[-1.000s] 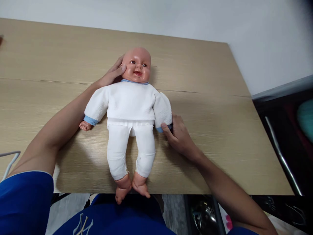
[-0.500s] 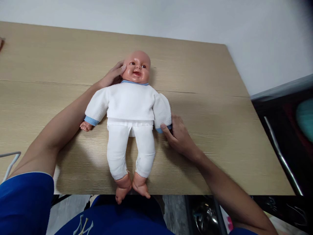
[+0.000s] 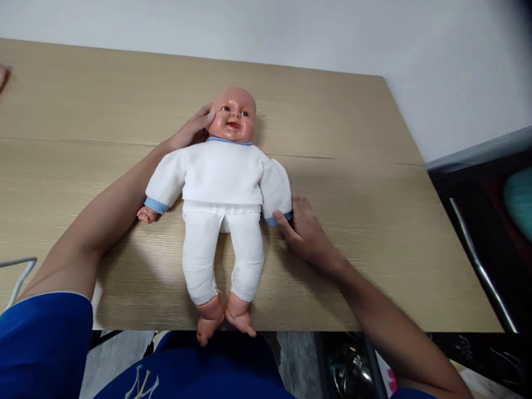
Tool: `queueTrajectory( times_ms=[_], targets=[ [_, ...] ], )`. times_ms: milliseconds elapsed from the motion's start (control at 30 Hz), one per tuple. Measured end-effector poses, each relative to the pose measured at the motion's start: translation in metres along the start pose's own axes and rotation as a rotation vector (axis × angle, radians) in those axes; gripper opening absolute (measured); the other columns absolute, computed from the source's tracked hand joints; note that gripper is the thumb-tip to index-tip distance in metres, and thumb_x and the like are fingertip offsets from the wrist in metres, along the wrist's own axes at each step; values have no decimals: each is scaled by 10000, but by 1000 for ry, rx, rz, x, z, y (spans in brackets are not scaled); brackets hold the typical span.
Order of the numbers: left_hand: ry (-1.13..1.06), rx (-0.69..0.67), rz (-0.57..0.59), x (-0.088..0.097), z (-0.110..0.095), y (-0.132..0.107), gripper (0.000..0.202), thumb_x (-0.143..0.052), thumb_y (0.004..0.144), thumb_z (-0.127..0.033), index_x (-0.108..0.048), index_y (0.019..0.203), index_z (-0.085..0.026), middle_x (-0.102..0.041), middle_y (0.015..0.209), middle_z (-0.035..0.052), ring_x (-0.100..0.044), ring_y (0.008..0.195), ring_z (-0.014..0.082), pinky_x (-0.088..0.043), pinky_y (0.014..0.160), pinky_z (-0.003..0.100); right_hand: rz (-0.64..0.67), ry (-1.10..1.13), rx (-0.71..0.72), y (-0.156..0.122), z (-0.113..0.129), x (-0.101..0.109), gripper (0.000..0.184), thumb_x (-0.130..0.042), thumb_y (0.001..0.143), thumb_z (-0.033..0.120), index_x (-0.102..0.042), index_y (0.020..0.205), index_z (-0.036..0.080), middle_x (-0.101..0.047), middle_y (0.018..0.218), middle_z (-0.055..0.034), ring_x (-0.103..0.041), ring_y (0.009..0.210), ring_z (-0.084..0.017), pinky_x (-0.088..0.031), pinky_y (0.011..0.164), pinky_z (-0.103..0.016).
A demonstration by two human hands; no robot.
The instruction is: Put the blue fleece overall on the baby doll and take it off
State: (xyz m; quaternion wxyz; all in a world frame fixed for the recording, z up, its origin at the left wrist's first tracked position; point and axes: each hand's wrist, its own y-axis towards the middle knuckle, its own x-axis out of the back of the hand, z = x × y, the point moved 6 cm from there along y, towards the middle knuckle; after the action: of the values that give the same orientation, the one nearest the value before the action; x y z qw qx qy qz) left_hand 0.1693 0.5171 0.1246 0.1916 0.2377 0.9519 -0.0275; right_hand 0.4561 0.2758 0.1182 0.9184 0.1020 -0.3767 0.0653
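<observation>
A baby doll (image 3: 223, 172) lies on its back on the wooden table, its feet reaching just past the near edge. It wears a white fleece top with blue collar and cuffs, and white trousers. My left hand (image 3: 194, 126) holds the side of the doll's head, thumb by the cheek; its other fingers are partly hidden behind the head. Between the thumb and fingers of my right hand (image 3: 303, 230) is the blue-cuffed end of the doll's sleeve (image 3: 276, 191), and the doll's hand there is out of sight.
The light wood table (image 3: 374, 233) meets a pale wall (image 3: 291, 33) at the back. Beyond its right edge are dark furnishings with a metal bar (image 3: 477, 260) and a teal rounded object (image 3: 519, 202). A white cable-like thing (image 3: 22, 277) shows at left.
</observation>
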Motion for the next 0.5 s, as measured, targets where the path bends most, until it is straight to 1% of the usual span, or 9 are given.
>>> queueTrajectory(
  times_ms=[67,167,233,267,333,367,433,500],
  targets=[
    [-3,8,4,-1,0,0,321,-439,1257,-324,-756,1294,-348,-859,1495,-45,-464,1794,258,-331,1539,478,-2,-3,4,0,0,0,603,-551,1177,689,-599,1611,273,-738,1531,-222,-660,1415,-460,-528,1265,-717],
    [7,0,29,-2,-1,0,302,-458,1245,-336,-745,1339,-325,-823,1573,-30,-468,1783,292,-374,1515,502,-4,-22,8,0,-1,0,629,-542,1180,700,-599,1611,247,-739,1525,-231,-668,1404,-459,-536,1255,-700],
    [66,-30,73,-3,-4,-1,224,-596,1197,-416,-731,1351,-327,-798,1614,-39,-493,1746,318,-395,1500,545,-2,-40,17,0,-2,-1,635,-526,1186,703,-597,1609,235,-739,1520,-233,-674,1391,-454,-543,1246,-687],
    [99,-45,97,-5,-6,-1,262,-697,1148,-486,-723,1357,-329,-787,1628,-45,-503,1722,332,-394,1497,570,-1,-50,25,0,-3,-1,631,-519,1191,700,-595,1607,232,-740,1514,-232,-678,1385,-450,-547,1240,-681],
    [135,-60,127,-7,-9,-3,496,-888,1002,-632,-712,1356,-333,-779,1634,-48,-513,1671,352,-373,1495,613,-3,-71,46,0,-3,-1,616,-512,1197,688,-594,1600,229,-745,1497,-229,-686,1369,-447,-559,1220,-675],
    [139,-61,132,-8,-10,-4,597,-948,934,-686,-708,1351,-332,-779,1631,-44,-516,1648,359,-361,1493,630,-4,-80,54,0,-3,-1,605,-512,1199,679,-595,1596,230,-748,1488,-227,-691,1357,-446,-566,1207,-672],
    [138,-61,134,-10,-11,-5,690,-987,871,-746,-707,1341,-325,-778,1625,-31,-531,1606,365,-358,1481,653,-10,-87,65,0,-4,-1,583,-514,1201,664,-597,1589,236,-754,1468,-221,-699,1329,-441,-579,1179,-663],
    [149,-56,150,-11,-10,-5,705,-980,875,-755,-711,1357,-315,-768,1634,-15,-553,1585,366,-378,1464,663,-24,-81,70,1,-5,0,568,-517,1201,660,-602,1576,242,-762,1433,-213,-703,1297,-434,-585,1157,-653]
  ],
)
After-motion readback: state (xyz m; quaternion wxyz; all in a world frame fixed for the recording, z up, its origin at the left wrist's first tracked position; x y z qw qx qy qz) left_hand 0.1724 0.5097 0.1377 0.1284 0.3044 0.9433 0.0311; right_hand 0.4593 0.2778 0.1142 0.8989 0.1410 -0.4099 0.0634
